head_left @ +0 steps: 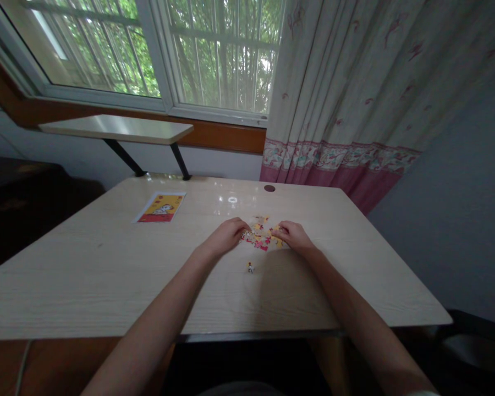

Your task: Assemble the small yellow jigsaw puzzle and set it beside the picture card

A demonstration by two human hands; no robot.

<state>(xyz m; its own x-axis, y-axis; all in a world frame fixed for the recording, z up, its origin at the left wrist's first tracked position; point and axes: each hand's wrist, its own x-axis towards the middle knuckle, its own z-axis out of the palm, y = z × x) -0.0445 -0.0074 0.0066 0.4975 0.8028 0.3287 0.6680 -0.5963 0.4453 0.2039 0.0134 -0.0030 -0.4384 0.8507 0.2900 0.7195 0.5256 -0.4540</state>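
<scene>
Pale wooden table (86,275), under both hands; patterned curtain (355,82), well beyond and above the right hand. Left hand (226,235) and right hand (293,235), palms down with fingers curled, touching opposite edges of the pile between them; whether either pinches a piece cannot be told. Picture card (160,207), flat, well off to the left hand's outer side; pile of jigsaw pieces (262,236), red and yellow, between the fingertips; single loose piece (250,267), apart, just nearer the person than the left hand.
</scene>
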